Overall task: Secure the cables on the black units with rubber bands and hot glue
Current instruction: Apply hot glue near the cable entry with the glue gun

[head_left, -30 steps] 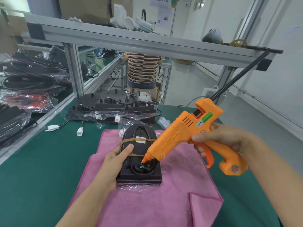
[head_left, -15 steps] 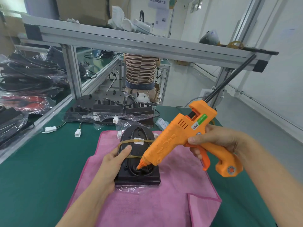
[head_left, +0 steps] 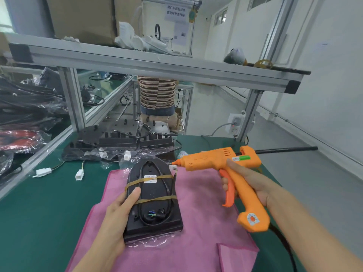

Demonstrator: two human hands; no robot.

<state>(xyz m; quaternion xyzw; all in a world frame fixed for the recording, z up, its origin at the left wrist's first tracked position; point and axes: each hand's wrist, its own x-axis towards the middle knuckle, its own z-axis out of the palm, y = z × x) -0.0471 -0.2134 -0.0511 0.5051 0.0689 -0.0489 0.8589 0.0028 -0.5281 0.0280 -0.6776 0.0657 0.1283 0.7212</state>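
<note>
A: Head view. Where's the unit?
B: Black unit [head_left: 152,195] lies flat on the pink cloth [head_left: 198,228] on the green bench [head_left: 39,222], clear plastic film under its near end. Two rubber bands [head_left: 157,199] cross it, pinning the black cable [head_left: 170,193] that loops along its top face. Cable end with coloured wires sits in the near recess.
A: Hands?
B: Left hand [head_left: 117,216] grips the unit's left edge, thumb lying on top by the near band, fingers curled under. Right hand [head_left: 249,183] is wrapped round the handle of the orange glue gun [head_left: 225,167]; whether a finger is on the trigger, can't tell. Nozzle points left, held in the air just beside the unit's far right corner, clear of it.
A: Anything bagged or boxed?
B: More black units [head_left: 121,140] at the back of the bench, partly in clear bags, white connectors [head_left: 44,171] trailing out. Bagged cable bundles [head_left: 25,107] on the left. Cardboard box [head_left: 82,16] on the upper shelf [head_left: 157,63]; contents hidden.
</note>
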